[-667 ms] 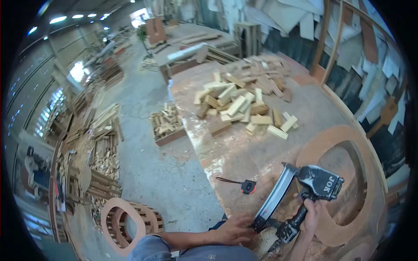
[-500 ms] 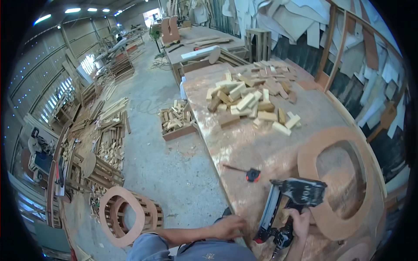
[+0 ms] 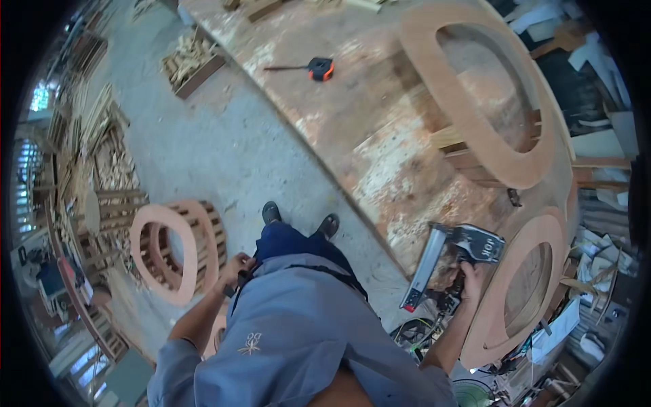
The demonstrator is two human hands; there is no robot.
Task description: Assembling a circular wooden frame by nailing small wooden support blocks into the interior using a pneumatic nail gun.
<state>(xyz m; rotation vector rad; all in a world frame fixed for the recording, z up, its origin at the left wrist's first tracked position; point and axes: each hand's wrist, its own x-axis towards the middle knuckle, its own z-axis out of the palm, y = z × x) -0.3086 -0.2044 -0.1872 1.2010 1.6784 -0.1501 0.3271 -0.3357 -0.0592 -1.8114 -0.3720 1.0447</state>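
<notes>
My right hand (image 3: 469, 279) is closed round the handle of a black and grey nail gun (image 3: 480, 243), held over the near part of the wooden worktable (image 3: 380, 163). The gun's long magazine slants down toward the table's left edge. At my left hip, my left hand (image 3: 239, 266) is closed with curled fingers against the edge of my dark trousers; what it grips, if anything, is hidden. Right of the gun lies a rounded wooden ring frame (image 3: 557, 237). Farther up the table is a larger wooden ring frame (image 3: 441, 74), with slats beneath its near side.
A black and orange tape measure (image 3: 320, 68) lies near the table's left edge. On the floor at left stands a slatted piece with wooden rings (image 3: 140, 237). Beyond it are scrap wood pieces (image 3: 119, 163) and a box of offcuts (image 3: 196, 85). A green fan (image 3: 473, 392) shows at lower right.
The view has tilted down and turned, bringing my feet and the second ring frame into sight. My left hand has moved from near the table edge to my left hip. The nail gun stays in my right hand.
</notes>
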